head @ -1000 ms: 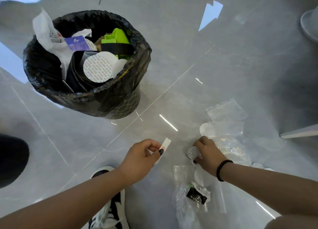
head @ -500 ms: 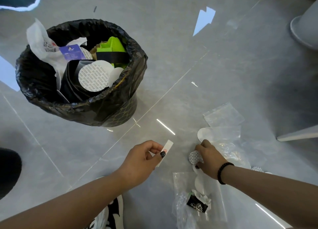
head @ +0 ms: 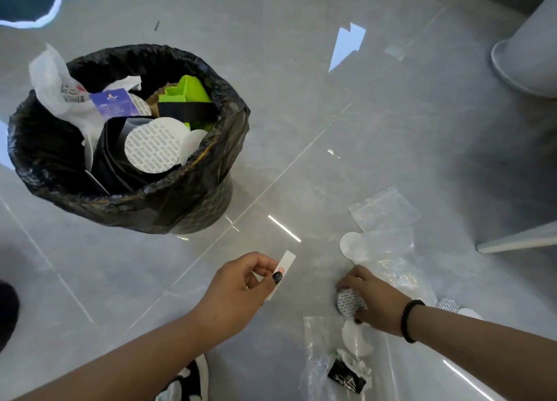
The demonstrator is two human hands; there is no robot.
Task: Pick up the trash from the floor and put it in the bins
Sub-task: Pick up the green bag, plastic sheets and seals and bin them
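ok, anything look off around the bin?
Yes. The bin leans and is stuffed to its rim, a white bag spilling over the edge. Clear bags and round discs litter the floor to its right.

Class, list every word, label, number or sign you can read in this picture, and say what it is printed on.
None can be read.
Paper strip in left hand: small red round sign, blurred.
Round disc under right hand: fine print, too small.
Purple card in bin: blurred.
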